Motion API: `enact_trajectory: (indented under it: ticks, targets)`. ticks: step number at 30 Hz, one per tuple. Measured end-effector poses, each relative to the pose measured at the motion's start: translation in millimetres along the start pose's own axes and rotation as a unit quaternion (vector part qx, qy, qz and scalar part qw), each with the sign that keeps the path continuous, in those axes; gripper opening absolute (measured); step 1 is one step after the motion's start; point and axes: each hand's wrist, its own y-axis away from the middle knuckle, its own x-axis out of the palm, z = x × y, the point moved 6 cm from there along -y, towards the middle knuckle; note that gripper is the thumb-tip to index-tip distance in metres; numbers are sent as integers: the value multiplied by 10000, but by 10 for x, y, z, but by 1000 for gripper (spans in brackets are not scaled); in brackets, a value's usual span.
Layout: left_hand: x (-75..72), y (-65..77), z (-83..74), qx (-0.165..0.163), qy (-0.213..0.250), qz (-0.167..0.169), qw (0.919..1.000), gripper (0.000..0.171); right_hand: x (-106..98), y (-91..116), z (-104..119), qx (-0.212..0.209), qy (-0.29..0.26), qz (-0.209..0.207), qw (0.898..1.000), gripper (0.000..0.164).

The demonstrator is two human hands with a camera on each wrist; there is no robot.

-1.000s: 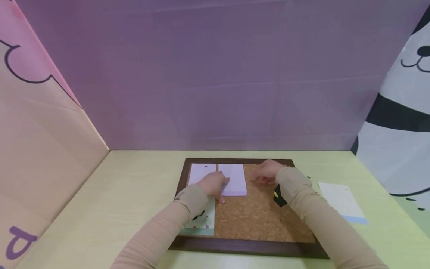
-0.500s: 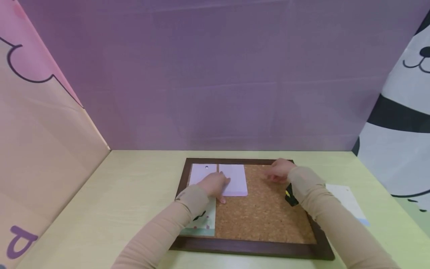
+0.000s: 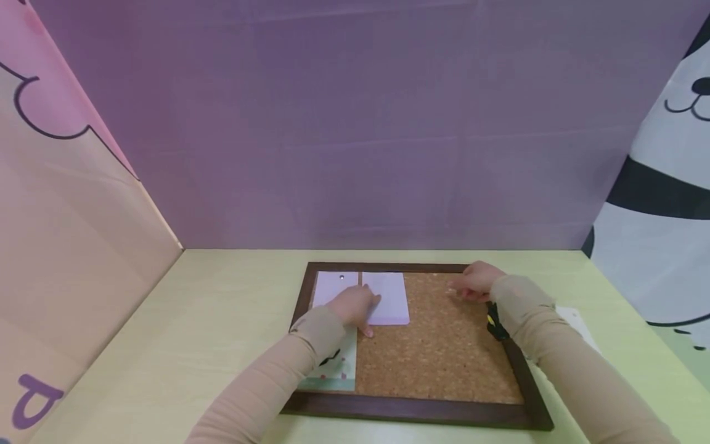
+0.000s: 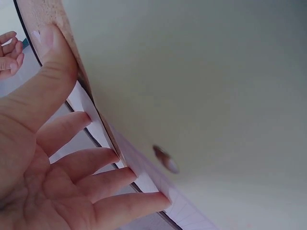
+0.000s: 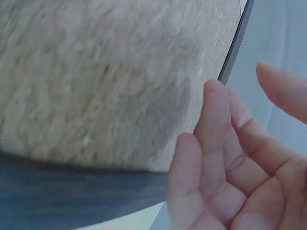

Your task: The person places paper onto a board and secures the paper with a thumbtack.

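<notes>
My left hand (image 3: 352, 305) rests with spread, mostly straight fingers (image 4: 132, 201) over the pale lilac sheet (image 3: 391, 296) on the framed corkboard (image 3: 432, 357). To its left lies another pale sheet (image 3: 327, 283), with a small silvery pin (image 3: 341, 277) near its top edge. Part of a green-edged illustrated sheet (image 3: 338, 370) shows below, overlapped by the left forearm. Over the board's upper right corner hovers my right hand (image 3: 478, 282). Its fingers are loosely bent, the thumb (image 5: 283, 91) stands apart, and nothing shows between them.
A dark brown frame (image 3: 410, 408) surrounds the cork. On the pale table (image 3: 222, 296), right of the board, a white sheet (image 3: 574, 320) is partly covered by the right sleeve. A purple backdrop (image 3: 355, 135) rises behind the table.
My right hand has moved rightward, from beside the lilac sheet to the board's upper right corner. The left hand stays in place on the sheets.
</notes>
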Motion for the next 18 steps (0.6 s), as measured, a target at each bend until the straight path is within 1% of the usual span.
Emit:
enact_trajectory:
  ticks: [3,5,9,13,18]
  targets:
    - [5,4,4,8,-9,-7,10000,83,-27,61,23,35,20,-22,10000,30]
    - [10,4,8,-3,-10,-20,10000,83,-48,108,48,39,76,-64,9999,27]
    - [2,10,10,-11,7,-44,10000,83,-106,182,100,32,370,-191,9991,23]
    - [-4,12,11,9,-18,-37,10000,83,-148,192,99,21,586,-214,9981,27]
    - [7,4,12,27,-9,-7,10000,83,-189,179,38,68,607,-228,9979,30]
